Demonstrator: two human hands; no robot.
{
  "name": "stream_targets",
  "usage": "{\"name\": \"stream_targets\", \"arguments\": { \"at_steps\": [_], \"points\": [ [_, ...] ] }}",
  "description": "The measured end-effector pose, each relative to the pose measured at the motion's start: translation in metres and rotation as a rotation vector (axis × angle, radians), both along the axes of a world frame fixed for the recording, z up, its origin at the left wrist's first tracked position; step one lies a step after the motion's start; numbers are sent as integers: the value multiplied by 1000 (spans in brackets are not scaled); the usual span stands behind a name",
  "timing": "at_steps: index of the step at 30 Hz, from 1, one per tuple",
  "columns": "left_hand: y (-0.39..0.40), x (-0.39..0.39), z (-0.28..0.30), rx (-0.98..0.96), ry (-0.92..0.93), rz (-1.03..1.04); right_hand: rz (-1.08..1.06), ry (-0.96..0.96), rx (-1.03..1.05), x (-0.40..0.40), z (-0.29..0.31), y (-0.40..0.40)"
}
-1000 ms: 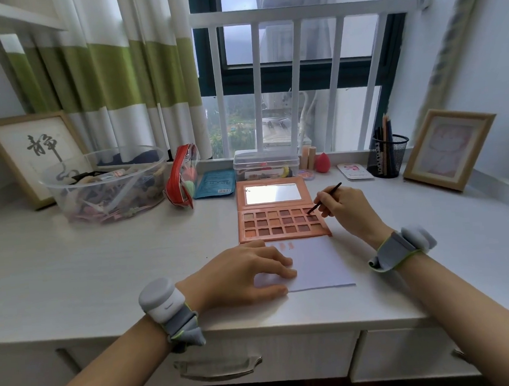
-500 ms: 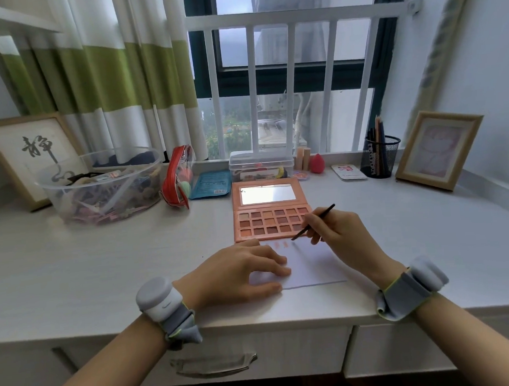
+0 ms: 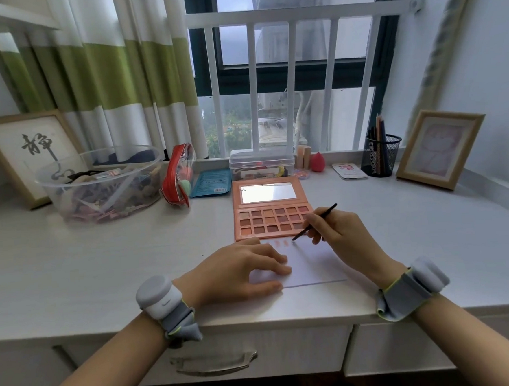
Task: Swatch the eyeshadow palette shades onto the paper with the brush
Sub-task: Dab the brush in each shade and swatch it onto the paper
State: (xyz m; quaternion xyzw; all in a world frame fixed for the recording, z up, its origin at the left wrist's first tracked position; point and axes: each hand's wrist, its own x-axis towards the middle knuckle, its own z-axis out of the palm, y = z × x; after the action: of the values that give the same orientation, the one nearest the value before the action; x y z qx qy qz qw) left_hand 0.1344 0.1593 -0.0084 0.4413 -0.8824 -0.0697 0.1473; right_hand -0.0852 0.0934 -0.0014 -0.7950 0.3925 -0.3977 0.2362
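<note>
An open peach eyeshadow palette (image 3: 271, 220) with a mirror lid lies in the middle of the desk. Just in front of it lies a white sheet of paper (image 3: 315, 264) with a few reddish swatches along its top edge. My right hand (image 3: 339, 235) pinches a thin dark brush (image 3: 314, 222), whose tip touches the paper to the right of the swatches. My left hand (image 3: 240, 270) rests flat on the paper's left part with fingers spread, pressing it down.
A clear bowl of cosmetics (image 3: 102, 182) and a red pouch (image 3: 179, 174) stand at the back left. A clear box (image 3: 261, 162), a red sponge (image 3: 317, 162), a mesh pencil cup (image 3: 380, 154) and two picture frames (image 3: 438, 148) line the back.
My right hand has carried the brush from the palette's right pans down to the paper's top edge. My left hand has stayed on the paper.
</note>
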Motion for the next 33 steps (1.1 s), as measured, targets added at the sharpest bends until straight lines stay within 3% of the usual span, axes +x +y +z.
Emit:
{"name": "stream_targets", "arguments": {
  "at_steps": [9,16,20,25,33],
  "points": [
    [1,0,-1,-6,5,6,15,7,22,-3,0,-1],
    [1,-1,0,-6,-10,7,-12,125,-178,-2,1,2],
    [1,-1,0,-5,-14,1,41,181,-187,-3,1,4],
    [2,-1,1,-16,-14,6,105,122,-94,-6,1,5],
    [12,8,4,24,-19,-16,12,24,-164,-2,8,4]
  ]
}}
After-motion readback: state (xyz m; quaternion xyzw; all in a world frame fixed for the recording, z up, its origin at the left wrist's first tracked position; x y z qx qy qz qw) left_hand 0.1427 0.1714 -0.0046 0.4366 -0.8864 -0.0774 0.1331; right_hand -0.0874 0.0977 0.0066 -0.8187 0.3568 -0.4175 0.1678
